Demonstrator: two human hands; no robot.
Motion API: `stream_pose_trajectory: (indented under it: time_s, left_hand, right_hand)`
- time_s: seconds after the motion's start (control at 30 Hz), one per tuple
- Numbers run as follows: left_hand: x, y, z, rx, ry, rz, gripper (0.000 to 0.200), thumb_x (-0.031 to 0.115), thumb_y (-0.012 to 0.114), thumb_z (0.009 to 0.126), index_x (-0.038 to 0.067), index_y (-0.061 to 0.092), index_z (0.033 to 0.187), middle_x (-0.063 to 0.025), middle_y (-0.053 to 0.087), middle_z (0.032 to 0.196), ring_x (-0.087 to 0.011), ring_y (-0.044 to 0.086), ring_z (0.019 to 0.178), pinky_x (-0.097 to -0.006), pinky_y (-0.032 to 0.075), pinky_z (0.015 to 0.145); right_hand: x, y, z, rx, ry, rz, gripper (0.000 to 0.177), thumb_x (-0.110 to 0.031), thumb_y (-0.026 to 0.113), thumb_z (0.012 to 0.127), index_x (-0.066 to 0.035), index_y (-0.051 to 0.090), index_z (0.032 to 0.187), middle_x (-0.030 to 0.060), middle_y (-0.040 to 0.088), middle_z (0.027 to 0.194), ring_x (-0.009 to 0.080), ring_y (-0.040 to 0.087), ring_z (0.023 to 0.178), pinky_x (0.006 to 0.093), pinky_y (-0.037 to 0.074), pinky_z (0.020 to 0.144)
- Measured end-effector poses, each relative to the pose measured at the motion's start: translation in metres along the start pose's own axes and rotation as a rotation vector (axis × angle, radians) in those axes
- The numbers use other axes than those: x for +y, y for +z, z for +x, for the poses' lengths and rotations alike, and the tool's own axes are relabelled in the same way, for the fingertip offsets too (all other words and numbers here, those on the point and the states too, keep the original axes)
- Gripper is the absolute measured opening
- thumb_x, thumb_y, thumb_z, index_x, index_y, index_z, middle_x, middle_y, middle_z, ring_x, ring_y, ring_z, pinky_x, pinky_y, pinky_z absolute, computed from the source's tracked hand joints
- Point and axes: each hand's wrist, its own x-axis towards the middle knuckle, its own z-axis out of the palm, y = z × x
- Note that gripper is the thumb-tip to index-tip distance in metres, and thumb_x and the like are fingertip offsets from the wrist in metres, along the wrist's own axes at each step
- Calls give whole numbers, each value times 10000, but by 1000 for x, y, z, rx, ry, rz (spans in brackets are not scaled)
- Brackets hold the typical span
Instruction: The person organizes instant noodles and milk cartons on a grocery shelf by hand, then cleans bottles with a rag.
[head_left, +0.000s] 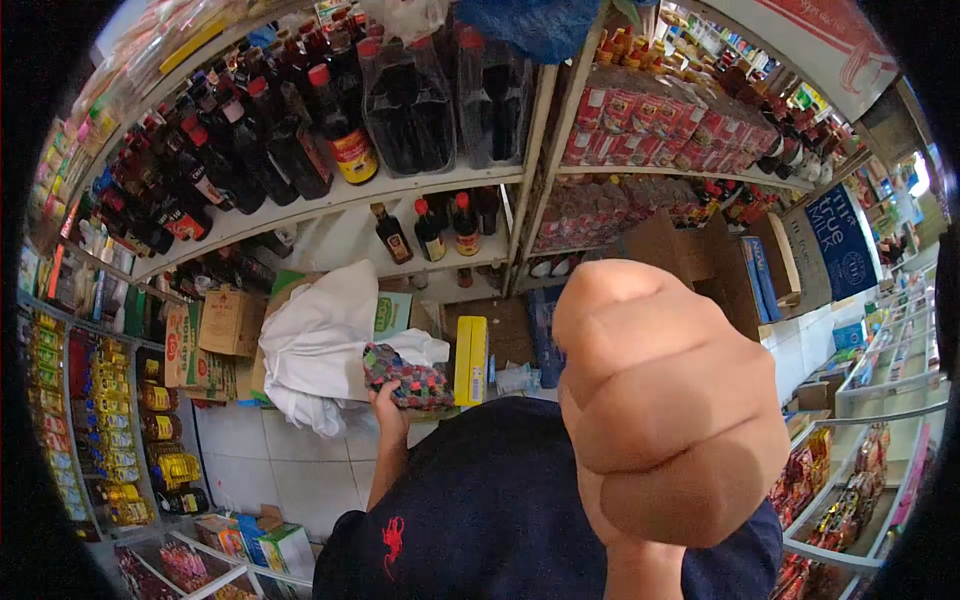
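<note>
My left hand [390, 410] is closed on a dark multicoloured woven cloth [408, 378], low in front of the lower shelf. A white cloth [325, 340] lies draped over boxes just left of it. To the right of the woven cloth stands a yellow box [471, 360]. Raised close to the camera, my right hand [670, 400] is curled into a fist and looks very large. Its fingertips are out of sight, so whether it holds anything is hidden.
Dark sauce bottles [350, 150] line the upper left shelf, with smaller bottles [430, 230] below. Red packs [640, 110] fill the right shelf. Open cardboard boxes [690, 250] sit at right. Oil bottles [112, 420] stand far left, and glass cases [850, 450] are at lower right.
</note>
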Motion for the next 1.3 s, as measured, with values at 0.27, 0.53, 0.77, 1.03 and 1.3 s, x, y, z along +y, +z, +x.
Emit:
stream_pose_trajectory:
  time_s: [0.27, 0.53, 0.77, 1.03, 1.3]
  left_hand:
    - [4, -8, -9, -20, 29, -69, 467, 14, 547, 653, 62, 440, 1106, -74, 510, 1019, -220, 515, 931, -338, 409, 817]
    - [25, 9, -36, 14, 50, -59, 425, 29, 550, 658, 59, 455, 1071, -62, 520, 971, -206, 525, 888, -321, 411, 801]
    - [-3, -27, -23, 126, 148, -2, 365, 22, 551, 654, 60, 469, 1008, -42, 525, 940, -192, 525, 858, -324, 421, 761]
    - [27, 8, -84, 290, 227, -36, 343, 16, 547, 652, 38, 506, 992, -57, 545, 944, -196, 526, 868, -325, 421, 771]
    - [-11, -55, -178, 651, 187, -170, 425, 77, 542, 663, 57, 449, 1077, -63, 524, 945, -222, 534, 874, -350, 440, 768]
  right_hand:
    - [-4, 3, -7, 2, 89, -33, 303, -170, 588, 685, -95, 383, 475, -3, 324, 407, 114, 235, 328, 260, 202, 377]
    - [24, -5, -8, -105, -23, 53, 295, -156, 594, 669, -99, 380, 474, 3, 350, 426, 125, 258, 331, 265, 222, 369]
    - [76, -35, -35, -435, 320, -119, 363, -271, 712, 644, -60, 464, 485, 40, 407, 467, 213, 366, 374, 290, 279, 374]
    - [308, -73, -271, -403, 1123, -358, 160, -141, 628, 726, -18, 542, 782, 43, 556, 666, 118, 534, 664, 261, 420, 600]
    - [458, -93, -360, -485, 1024, -643, 586, -178, 670, 649, -23, 424, 1157, 156, 535, 1044, 278, 543, 927, 369, 415, 805]
